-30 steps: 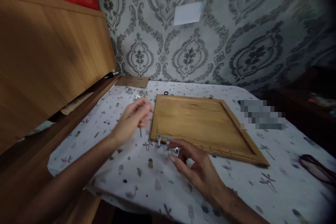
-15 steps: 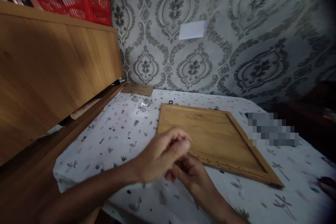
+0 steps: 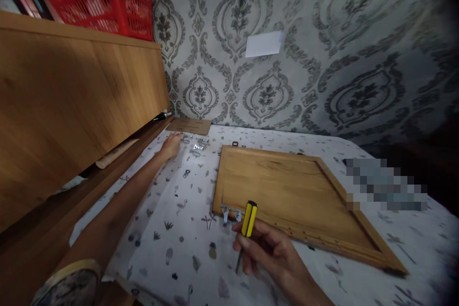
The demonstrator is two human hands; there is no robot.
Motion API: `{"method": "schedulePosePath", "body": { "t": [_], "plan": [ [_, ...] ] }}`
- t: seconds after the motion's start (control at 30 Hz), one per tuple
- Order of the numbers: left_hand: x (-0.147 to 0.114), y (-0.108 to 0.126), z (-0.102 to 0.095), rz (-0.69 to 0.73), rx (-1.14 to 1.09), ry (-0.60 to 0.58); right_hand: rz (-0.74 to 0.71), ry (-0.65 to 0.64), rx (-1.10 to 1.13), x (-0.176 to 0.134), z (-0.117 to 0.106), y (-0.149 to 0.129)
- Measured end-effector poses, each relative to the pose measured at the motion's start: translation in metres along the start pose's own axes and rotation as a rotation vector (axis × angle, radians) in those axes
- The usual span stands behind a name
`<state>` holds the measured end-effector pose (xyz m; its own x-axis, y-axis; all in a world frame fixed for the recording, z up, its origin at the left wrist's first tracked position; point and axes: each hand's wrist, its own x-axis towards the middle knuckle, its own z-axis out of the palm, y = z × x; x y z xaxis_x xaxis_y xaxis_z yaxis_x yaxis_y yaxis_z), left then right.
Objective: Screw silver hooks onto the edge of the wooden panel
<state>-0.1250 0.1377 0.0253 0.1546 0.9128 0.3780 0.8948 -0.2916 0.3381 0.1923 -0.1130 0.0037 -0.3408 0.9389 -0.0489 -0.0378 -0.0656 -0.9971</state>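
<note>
In my right hand (image 3: 274, 251) is a screwdriver (image 3: 249, 220) with a yellow and black handle, pinched near the base of the handle with the shaft pointing down. Just left of it, metal hinge-like fittings (image 3: 231, 213) sit on the near left edge of a framed wooden panel (image 3: 272, 181) lying on the bed-like surface. My left arm stretches away to the far left, where my left hand (image 3: 172, 145) rests with fingers extended beside several small shiny metal fittings (image 3: 198, 147). Its fingertips are small and partly hidden, and I see nothing held in them.
A patterned white cloth (image 3: 193, 229) covers the work surface. Flat brown cardboard (image 3: 190, 126) lies at the back by the wallpapered wall. On the left stands a wooden cabinet (image 3: 79, 86) with a red plastic basket (image 3: 96, 0) on top. A blurred-out item (image 3: 385, 184) lies right.
My hands were together over the panel's near edge; now the left has reached far left to the metal fittings. The right shows the screwdriver, and the fittings on the panel edge are uncovered.
</note>
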Motion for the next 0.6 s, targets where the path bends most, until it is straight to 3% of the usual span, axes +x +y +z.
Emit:
{"method": "schedulePosePath", "body": {
  "t": [0.13,0.3,0.6],
  "plan": [
    [0.002,-0.011,0.009,0.031,0.087,-0.058,0.061,-0.033,0.052,0.0,-0.001,0.001],
    [-0.009,-0.023,0.005,0.055,0.149,-0.079,0.037,-0.062,0.077,0.0,-0.006,0.009],
    [-0.028,-0.04,0.006,0.007,0.176,-0.008,0.044,-0.054,0.037,0.0,-0.007,0.011]
  ]
}}
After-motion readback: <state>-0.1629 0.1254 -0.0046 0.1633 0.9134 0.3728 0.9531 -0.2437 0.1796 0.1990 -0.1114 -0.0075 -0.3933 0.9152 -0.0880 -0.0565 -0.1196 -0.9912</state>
